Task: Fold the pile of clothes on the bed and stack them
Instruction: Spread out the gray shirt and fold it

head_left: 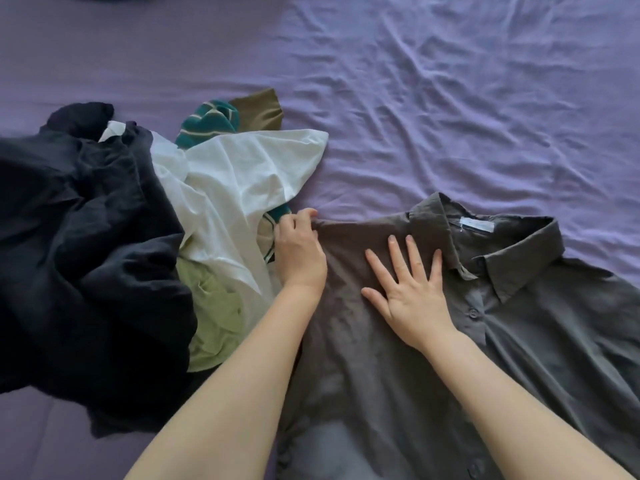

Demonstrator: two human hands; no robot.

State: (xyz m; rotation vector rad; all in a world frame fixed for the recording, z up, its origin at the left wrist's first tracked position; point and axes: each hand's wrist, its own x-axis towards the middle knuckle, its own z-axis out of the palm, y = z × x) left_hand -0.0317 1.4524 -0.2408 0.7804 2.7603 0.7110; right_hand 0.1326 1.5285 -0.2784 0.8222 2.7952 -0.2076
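Lying at the far left of the bed, a dark navy garment sprawls in a heap, well to the left of both hands. Against its right edge sits a white shirt, with a green piece under its near side and a teal striped piece and an olive piece showing beyond it. These make up the unfolded pile, just left of the left fingers.

The left hand has its fingers curled, pinching the left shoulder edge of the grey shirt; the fingertips sit right where that edge meets the white shirt and a bit of teal stripe. Cloth bunches slightly at the pinch.

The right hand lies flat, palm down, fingers straight and spread, pressing the shirt's front just left of the collar. Its fingertips point away from the person, the outermost one touching the collar's left flap. The button placket runs just right of this hand's wrist.

The shirt itself lies spread face up under and to the right of both hands, collar open, a pale label visible inside the neck beyond the right fingertips. Wrinkled purple sheet stretches beyond and to the right.
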